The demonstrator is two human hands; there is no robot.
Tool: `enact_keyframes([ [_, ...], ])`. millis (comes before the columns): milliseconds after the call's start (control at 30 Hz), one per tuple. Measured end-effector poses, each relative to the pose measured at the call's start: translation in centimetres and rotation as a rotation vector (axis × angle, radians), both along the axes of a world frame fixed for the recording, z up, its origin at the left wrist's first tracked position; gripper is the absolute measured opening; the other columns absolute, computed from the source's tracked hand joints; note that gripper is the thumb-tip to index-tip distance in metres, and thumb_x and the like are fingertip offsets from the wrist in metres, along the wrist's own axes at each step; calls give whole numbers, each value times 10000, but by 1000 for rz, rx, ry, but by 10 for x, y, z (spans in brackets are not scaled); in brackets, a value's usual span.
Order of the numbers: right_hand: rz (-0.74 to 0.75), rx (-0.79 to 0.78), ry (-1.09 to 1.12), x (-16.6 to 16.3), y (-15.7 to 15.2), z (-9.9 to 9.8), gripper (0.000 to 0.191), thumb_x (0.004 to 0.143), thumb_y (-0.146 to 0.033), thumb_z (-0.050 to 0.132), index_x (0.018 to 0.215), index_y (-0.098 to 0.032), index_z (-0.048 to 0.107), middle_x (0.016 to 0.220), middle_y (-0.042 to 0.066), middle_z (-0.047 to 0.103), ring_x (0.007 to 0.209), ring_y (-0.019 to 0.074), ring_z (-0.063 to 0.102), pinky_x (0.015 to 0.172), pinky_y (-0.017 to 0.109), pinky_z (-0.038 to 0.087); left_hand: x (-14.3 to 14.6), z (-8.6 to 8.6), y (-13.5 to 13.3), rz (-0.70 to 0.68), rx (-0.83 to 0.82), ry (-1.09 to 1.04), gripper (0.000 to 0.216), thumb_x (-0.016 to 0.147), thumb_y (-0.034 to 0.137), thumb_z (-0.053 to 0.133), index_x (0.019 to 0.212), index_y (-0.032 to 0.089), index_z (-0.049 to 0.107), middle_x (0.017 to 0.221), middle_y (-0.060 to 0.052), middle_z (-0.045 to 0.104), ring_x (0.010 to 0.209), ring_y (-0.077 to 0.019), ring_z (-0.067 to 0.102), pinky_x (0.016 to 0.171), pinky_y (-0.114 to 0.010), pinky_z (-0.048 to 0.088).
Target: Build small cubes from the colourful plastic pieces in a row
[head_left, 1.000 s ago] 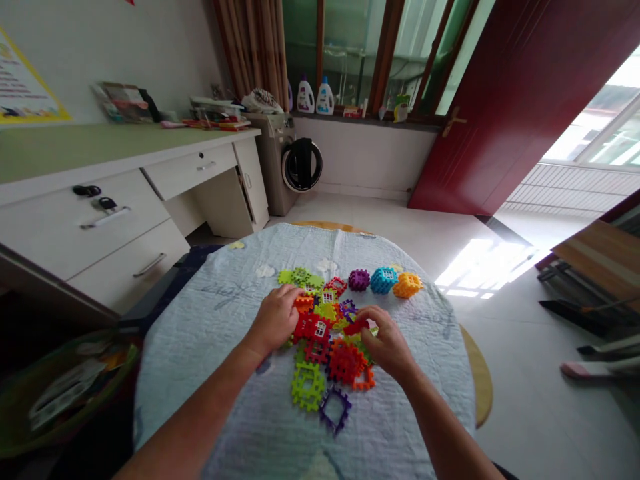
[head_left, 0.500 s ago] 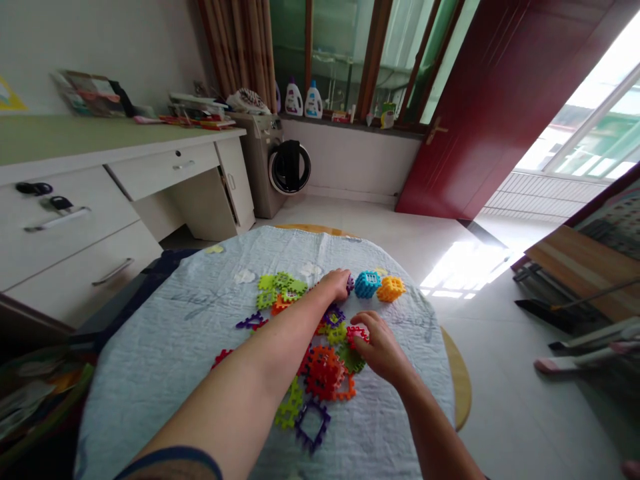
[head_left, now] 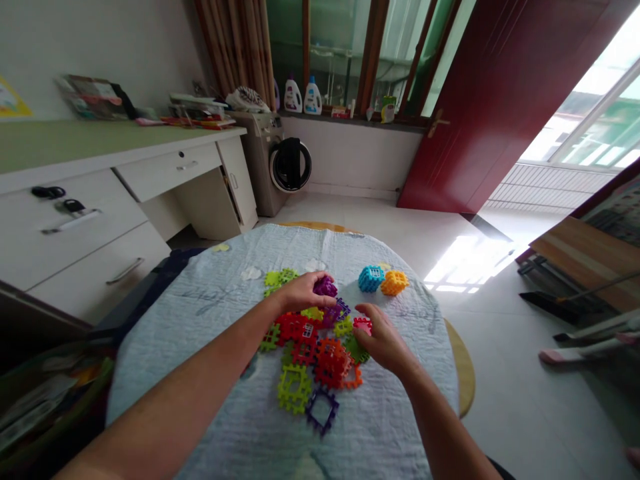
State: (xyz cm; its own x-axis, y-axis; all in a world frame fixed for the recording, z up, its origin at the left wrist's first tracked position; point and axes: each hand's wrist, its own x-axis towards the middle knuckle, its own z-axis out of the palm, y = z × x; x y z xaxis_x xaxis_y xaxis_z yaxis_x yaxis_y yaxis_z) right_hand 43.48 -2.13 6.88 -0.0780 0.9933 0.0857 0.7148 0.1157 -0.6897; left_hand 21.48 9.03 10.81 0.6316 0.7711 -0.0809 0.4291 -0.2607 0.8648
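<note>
My left hand (head_left: 303,292) is curled around a purple cube of interlocking plastic blocks (head_left: 326,287), thumb below and fingers above it. My right hand (head_left: 381,333) has its thumb and fingers around a small red block piece (head_left: 363,325), at the right edge of the pile. Between and below the hands lie loose notched pieces: an orange-red built block (head_left: 333,362), a red piece with a white window (head_left: 300,329), a lime-green piece (head_left: 295,388) and a dark purple square frame (head_left: 323,410). My left fingers partly hide the purple cube.
A blue cube (head_left: 371,279) and a yellow-orange cube (head_left: 395,283) stand side by side towards the back right of the cloth-covered round table (head_left: 210,347). Beyond it are a desk with drawers (head_left: 120,207), a washing machine (head_left: 267,167) and a red door (head_left: 465,120).
My left hand has moved left and back from beside the blue cube, carrying the purple cube over the pile. My right hand stays around the red piece. The view has shifted slightly.
</note>
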Motion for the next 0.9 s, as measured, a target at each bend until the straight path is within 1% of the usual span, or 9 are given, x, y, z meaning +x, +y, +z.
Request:
enact_keyframes([
  [67, 38, -21, -6, -7, -2, -3, 499, 746, -170, 566, 1244, -177, 538, 1243, 106, 592, 1174, 239, 541, 1042, 413, 404, -19, 2, -15, 34, 46, 19, 553, 680, 490, 720, 1129, 188, 602, 919, -18, 670, 803, -176, 619, 739, -281, 493],
  [133, 92, -42, -23, -12, -5, -4, 606, 726, -178, 596, 1321, -167, 484, 1297, 121, 567, 1213, 252, 514, 1064, 428, 380, -38, 0, -26, 155, 80, 17, 561, 708, 536, 686, 1149, 199, 600, 943, -19, 676, 826, -188, 624, 766, -287, 494],
  [333, 143, -71, -153, -25, -13, -4, 830, 676, -316, 732, 1430, -190, 407, 1360, 143, 517, 1259, 312, 453, 1084, 494, 319, -101, -24, -39, 470, 121, 97, 513, 834, 652, 438, 932, 184, 624, 892, -48, 677, 879, -231, 623, 837, -332, 488],
  [467, 162, -51, -173, -36, -15, -4, 866, 668, -361, 752, 1442, -192, 402, 1406, 157, 477, 1292, 325, 419, 1092, 508, 297, -123, -43, -48, 650, 168, 232, 523, 810, 565, 496, 1198, 215, 522, 929, -26, 655, 877, -225, 637, 859, -364, 502],
  [567, 293, -48, -101, -42, -17, -1, 787, 697, -283, 707, 1428, -219, 424, 1437, 129, 462, 1306, 291, 424, 1096, 469, 312, -122, -58, -55, 735, 345, 300, 623, 758, 382, 552, 1339, 206, 414, 1046, -65, 621, 984, -247, 624, 927, -416, 489],
  [667, 424, -30, -38, -45, -19, 3, 639, 713, -224, 676, 1332, -275, 525, 1377, 71, 531, 1275, 251, 462, 1088, 443, 321, -108, -67, -60, 746, 578, 293, 653, 730, 313, 588, 1348, 193, 416, 1254, -127, 536, 1219, -290, 502, 1055, -478, 409],
  [733, 455, -18, -48, -43, -19, 6, 487, 724, -212, 670, 1202, -289, 613, 1315, 43, 573, 1228, 238, 489, 1070, 439, 329, -96, -69, -64, 699, 641, 313, 601, 756, 346, 607, 1322, 203, 465, 1324, -132, 493, 1289, -305, 437, 1100, -497, 359],
  [833, 392, -22, -139, -32, -19, 10, 248, 745, -224, 664, 987, -272, 687, 1264, 38, 584, 1194, 247, 486, 1045, 456, 333, -77, -68, -70, 445, 554, 379, 477, 791, 431, 610, 1230, 245, 578, 1309, -95, 526, 1235, -294, 499, 1087, -482, 375],
  [900, 297, -43, -202, -22, -18, 11, 223, 748, -232, 662, 969, -255, 685, 1262, 62, 572, 1199, 264, 470, 1029, 462, 344, -67, -66, -73, 306, 487, 421, 486, 775, 468, 635, 1213, 259, 608, 1315, -87, 532, 1212, -293, 522, 1073, -468, 388],
])
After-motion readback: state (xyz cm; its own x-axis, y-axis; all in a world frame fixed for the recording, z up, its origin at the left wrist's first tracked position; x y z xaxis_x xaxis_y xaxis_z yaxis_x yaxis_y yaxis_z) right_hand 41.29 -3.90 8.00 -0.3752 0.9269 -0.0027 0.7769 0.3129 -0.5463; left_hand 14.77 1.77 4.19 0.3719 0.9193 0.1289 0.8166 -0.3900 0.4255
